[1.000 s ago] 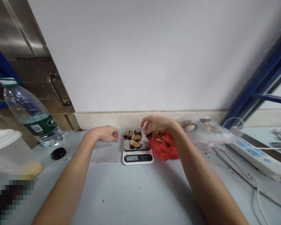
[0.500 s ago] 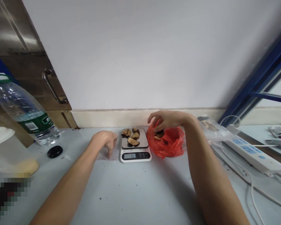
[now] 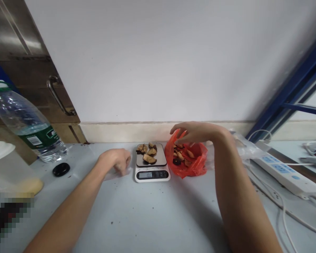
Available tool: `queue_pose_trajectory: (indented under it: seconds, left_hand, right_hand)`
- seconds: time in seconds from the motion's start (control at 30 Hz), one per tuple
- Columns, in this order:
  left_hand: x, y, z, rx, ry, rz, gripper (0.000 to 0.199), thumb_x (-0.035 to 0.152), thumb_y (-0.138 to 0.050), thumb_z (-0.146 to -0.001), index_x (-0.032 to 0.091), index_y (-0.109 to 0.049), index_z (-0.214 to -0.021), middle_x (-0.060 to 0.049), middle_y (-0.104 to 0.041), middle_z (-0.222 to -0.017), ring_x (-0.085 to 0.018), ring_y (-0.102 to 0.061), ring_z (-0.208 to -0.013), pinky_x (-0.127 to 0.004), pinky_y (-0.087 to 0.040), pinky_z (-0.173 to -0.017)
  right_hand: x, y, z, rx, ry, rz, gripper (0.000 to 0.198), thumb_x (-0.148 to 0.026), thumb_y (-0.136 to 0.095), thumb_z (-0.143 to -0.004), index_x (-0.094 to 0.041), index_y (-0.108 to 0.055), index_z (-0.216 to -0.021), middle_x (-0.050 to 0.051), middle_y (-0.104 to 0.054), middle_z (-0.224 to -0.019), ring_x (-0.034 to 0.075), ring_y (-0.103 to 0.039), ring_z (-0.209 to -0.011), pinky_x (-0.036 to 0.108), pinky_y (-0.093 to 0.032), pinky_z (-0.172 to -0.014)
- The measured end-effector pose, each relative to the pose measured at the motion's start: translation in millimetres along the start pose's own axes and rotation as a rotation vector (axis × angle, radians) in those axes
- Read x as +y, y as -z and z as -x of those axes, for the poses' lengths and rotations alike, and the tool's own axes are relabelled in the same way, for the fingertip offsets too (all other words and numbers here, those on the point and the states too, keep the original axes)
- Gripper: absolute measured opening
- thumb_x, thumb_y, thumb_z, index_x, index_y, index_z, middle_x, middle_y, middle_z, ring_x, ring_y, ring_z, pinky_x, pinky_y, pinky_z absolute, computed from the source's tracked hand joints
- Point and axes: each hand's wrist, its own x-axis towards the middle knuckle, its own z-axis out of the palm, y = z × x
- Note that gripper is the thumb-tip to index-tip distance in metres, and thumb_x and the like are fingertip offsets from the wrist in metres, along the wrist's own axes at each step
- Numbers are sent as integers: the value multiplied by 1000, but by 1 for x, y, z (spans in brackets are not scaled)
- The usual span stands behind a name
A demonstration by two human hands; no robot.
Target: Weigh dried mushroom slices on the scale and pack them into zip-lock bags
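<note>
In the head view, dried brown pieces (image 3: 149, 159) are carried on the plate (image 3: 160, 157) of the white scale (image 3: 158, 180). Left of the scale, a clear plastic bag (image 3: 111, 175) is touched by the curled left hand (image 3: 119, 161); whether it is gripped cannot be told. Right of the scale, a red bag (image 3: 184, 173) with more pieces (image 3: 190, 154) inside is overhung by the right hand (image 3: 191, 133), its fingers spread apart

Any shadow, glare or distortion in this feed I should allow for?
Head view: a soft shadow lies on the table beside the right forearm; a pale sheen marks the metal panel, upper left; the bottle slants at the left edge, probably wide-lens distortion; the lower-left corner is pixelated; the dried pieces on the scale stand out clearly.
</note>
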Motion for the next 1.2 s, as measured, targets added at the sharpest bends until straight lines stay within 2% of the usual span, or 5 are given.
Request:
queue_pose_trajectory:
  seconds: [0.2,0.43,0.67,0.9,1.2]
  left_hand:
    - [-18,14,9,43,-61,166,22,19,-63,-50,24,-60,-71,4,-66,-59,-21,-65,-65,-27,-46,-58]
    - [-28,35,31,239,-144,620,50,24,-68,-62,23,-56,-111,0,-78,-79,-23,-74,-87,-30,-55,-78]
    - [-7,37,39,270,-231,758,43,26,-71,-67,24,-50,-105,1,-77,-79,-21,-75,-90,-33,-56,-85]
    - [0,37,39,387,-226,795,40,25,-71,-68,25,-47,-99,4,-74,-71,-23,-75,-90,-37,-55,-86]
    - [-5,40,49,450,-241,628,35,27,-61,-64,25,-46,-95,3,-74,-69,-23,-73,-78,-32,-52,-71]
  right_hand:
    - [-3,-5,-4,-13,130,-16,55,-26,-70,-78,-30,-62,-132,6,-72,-122,23,-72,-98,30,-56,-75]
    - [-38,-18,-11,31,291,-118,17,-27,-67,-87,-19,-70,-101,7,-78,-98,18,-72,-83,25,-51,-68]
    - [-72,-53,-31,-54,324,-413,15,-32,-73,-83,-19,-65,-83,2,-71,-68,17,-67,-65,24,-46,-54]
    - [-74,-69,-42,117,396,-687,28,-8,-64,-76,-23,-40,-71,-6,-58,-57,10,-55,-54,20,-36,-48]
    - [-71,-55,-33,175,448,-229,27,4,-44,-71,-19,-58,-68,-3,-57,-62,9,-46,-54,23,-34,-54]
